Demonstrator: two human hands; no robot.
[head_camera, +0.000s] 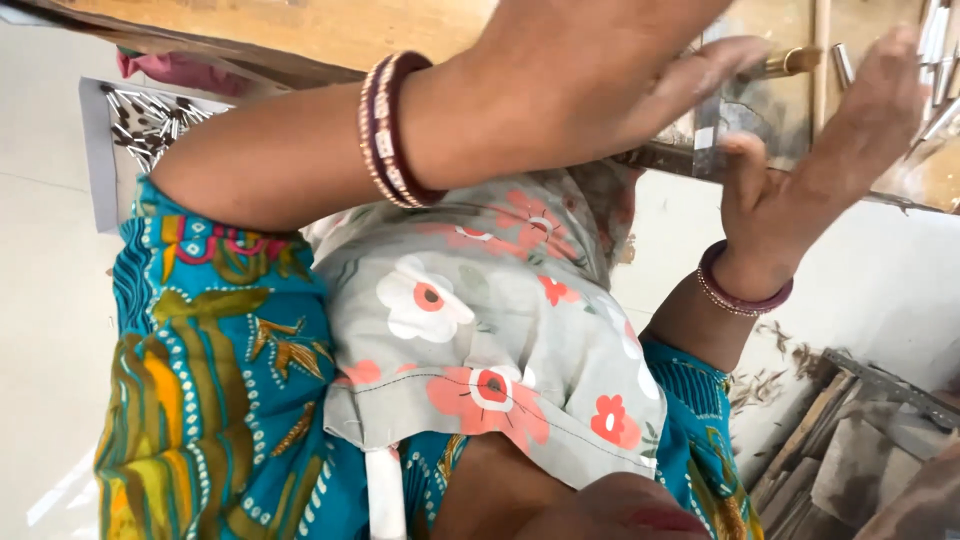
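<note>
My left hand reaches across from the left, with dark red and pale bangles on the wrist. Its fingers lie flat over the edge of a wooden table. My right hand comes up from the lower right, with a bangle on its wrist too. Its fingers are spread over the table and its thumb touches the table's dark metal edge. A small gold-coloured cylinder lies on the table just beyond my left fingertips. Both hands are blurred, and I see nothing gripped in either.
Below is my own clothing: a teal patterned garment and a grey floral cloth. A tray of several small metal pieces sits on the pale floor at the left. More metal pieces lie at the top right. Scrap strips are piled at the lower right.
</note>
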